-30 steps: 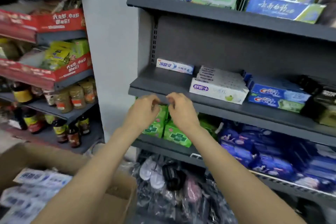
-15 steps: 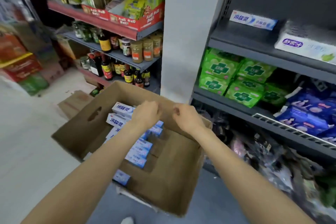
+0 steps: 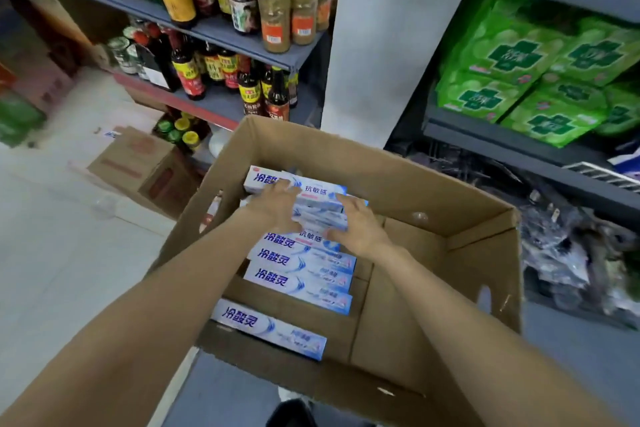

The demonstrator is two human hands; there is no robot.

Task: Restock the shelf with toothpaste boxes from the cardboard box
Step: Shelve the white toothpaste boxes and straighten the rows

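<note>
Shelving unit [image 3: 519, 149] fills 1–3 o'clock: dark grey shelves, green packs [image 3: 526, 80] stacked on the one in view, blurry dark packets on the level below. Toothpaste shelf itself is out of frame. White pillar [image 3: 391, 38] at 12 o'clock splits it from the second rack [image 3: 221, 35] at 10–12 o'clock, which carries sauce bottles [image 3: 187, 73] and spice jars [image 3: 273, 17].

Cardboard box [image 3: 433, 288] sits dead centre, open top, flaps up. Right half of its floor is bare cardboard. Toothpaste boxes [image 3: 298, 279] lie in the left half, white-blue, laid flat, stacked in a column running 6 to 12 o'clock; nearest one sits alone at the 6 o'clock edge.

Smaller closed carton [image 3: 138, 163] on the floor at 9 o'clock, just beside the open box. Green blurred goods at the far 9 o'clock edge.

Both arms reach in from 6 o'clock. Left hand [image 3: 273, 204] lies on top of the upper toothpaste boxes, fingers curled over the far edge of one. Right hand [image 3: 360, 222] is against the right end of the same pile, fingers wrapped on the box ends. Both look like they grip; exact box count under them is not clear, motion blur.
</note>
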